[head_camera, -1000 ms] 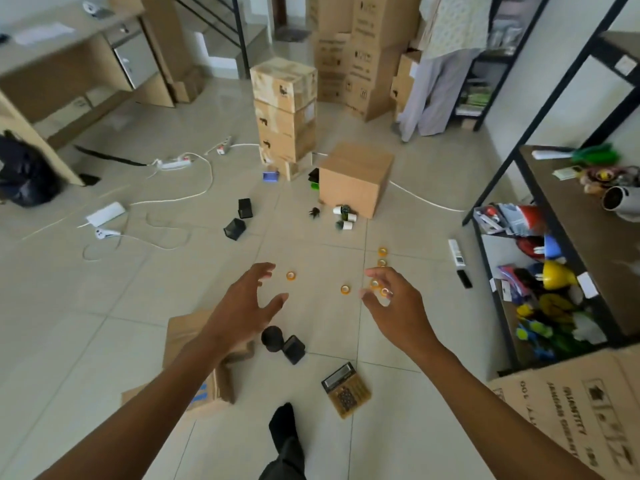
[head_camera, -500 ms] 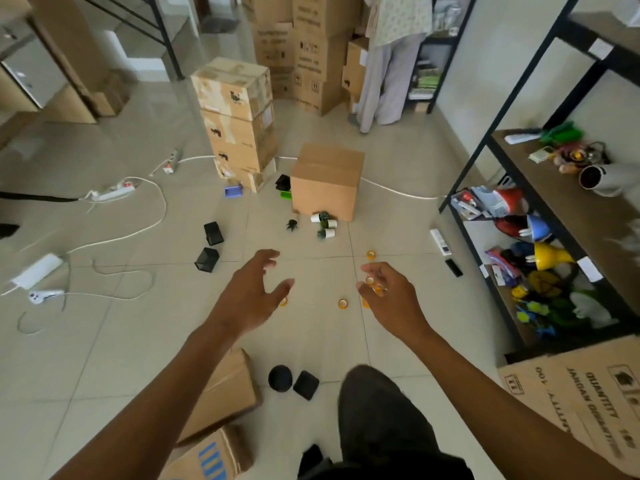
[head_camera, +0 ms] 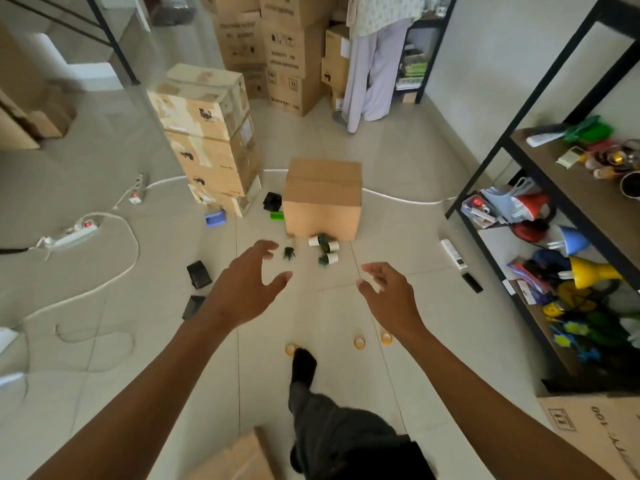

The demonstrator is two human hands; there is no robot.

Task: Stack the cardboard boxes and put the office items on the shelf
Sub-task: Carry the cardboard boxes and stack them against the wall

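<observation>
A plain cardboard box (head_camera: 322,199) stands alone on the tiled floor ahead of me. To its left rises a stack of three taped boxes (head_camera: 207,136). My left hand (head_camera: 246,289) and my right hand (head_camera: 391,299) are stretched out toward the lone box, fingers spread, both empty and well short of it. Small white pots with green plants (head_camera: 325,249) lie at the box's front. Three orange tape rolls (head_camera: 359,342) lie on the floor near my foot. The black-framed shelf (head_camera: 568,188) stands at the right, holding coloured items.
White cables and a power strip (head_camera: 74,233) run over the floor at the left. Black cases (head_camera: 199,274) lie left of my hands. A remote (head_camera: 452,253) lies by the shelf. More boxes (head_camera: 287,46) stand at the back beside a standing person (head_camera: 374,64). Further boxes sit at the bottom edge.
I have stepped forward: the lone box is nearer and the tape rolls now lie behind my hands. My right hand has opened and both hands reach further ahead.
</observation>
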